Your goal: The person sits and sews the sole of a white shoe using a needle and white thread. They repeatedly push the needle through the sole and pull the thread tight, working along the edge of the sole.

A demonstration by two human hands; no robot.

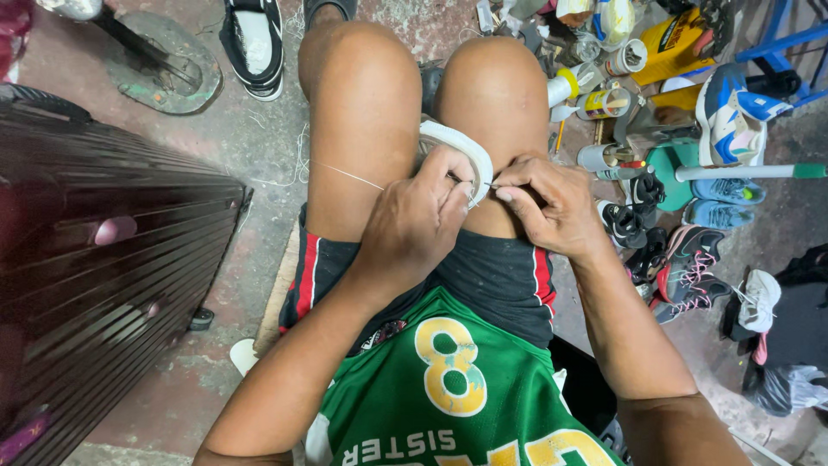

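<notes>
Between the knees, the left hand (414, 220) closes its grip on the white rubber-soled shoe (457, 151), and the right hand (548, 207) pinches a thin needle (489, 184) at the sole's edge; a pale thread (345, 174) runs leftwards over the thigh. The shoe's upper is hidden behind both hands. Beyond, glue tins (604, 103) and scattered sneakers (690, 267) crowd the right, a dark ribbed case (103, 259) walls the left, leaving little free concrete floor (250, 138).

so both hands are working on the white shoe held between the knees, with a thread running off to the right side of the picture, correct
Not quite. The head view shows the thread running off to the left side of the picture, across the thigh. The rest holds: the left hand and right hand are working on the white shoe held between the knees.
</notes>
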